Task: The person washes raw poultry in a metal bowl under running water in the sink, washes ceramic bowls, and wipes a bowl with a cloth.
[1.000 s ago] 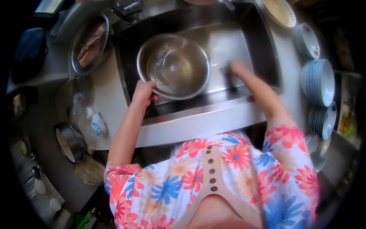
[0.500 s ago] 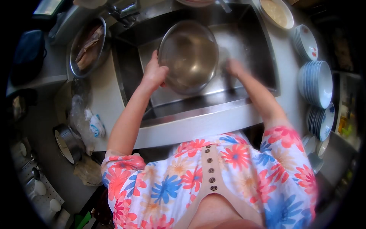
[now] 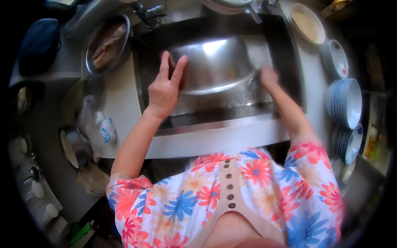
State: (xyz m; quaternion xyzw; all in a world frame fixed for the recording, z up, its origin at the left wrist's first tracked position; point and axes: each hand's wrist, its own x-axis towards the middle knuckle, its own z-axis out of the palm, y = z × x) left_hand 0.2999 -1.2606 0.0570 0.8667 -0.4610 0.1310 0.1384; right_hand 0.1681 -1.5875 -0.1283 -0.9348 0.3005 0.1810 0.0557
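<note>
A large metal bowl (image 3: pixel 219 66) is tipped on its side over the sink, its shiny outer wall facing me and its rim low at the front. My left hand (image 3: pixel 164 93) is at the bowl's left end with two fingers stretched apart, seemingly touching the wall. Close to the bowl's right edge, my right hand (image 3: pixel 269 77) is closed and slightly blurred. Something shiny beside it is too smeared to name. Below both lies the wet floor of the steel sink (image 3: pixel 235 108).
An oval metal dish (image 3: pixel 124 49) with what looks like meat or fish sits on the left counter. A crumpled blue-and-white cloth (image 3: pixel 108 130) lies nearer me. To the right stand a beige bowl (image 3: pixel 308 24) and stacks of bowls (image 3: pixel 345 103). A faucet (image 3: pixel 144 14) rises behind the sink.
The bowl has turned from showing its inside to showing its outer wall. My left hand's fingers have spread from a grip on the rim. My right hand has shifted slightly right.
</note>
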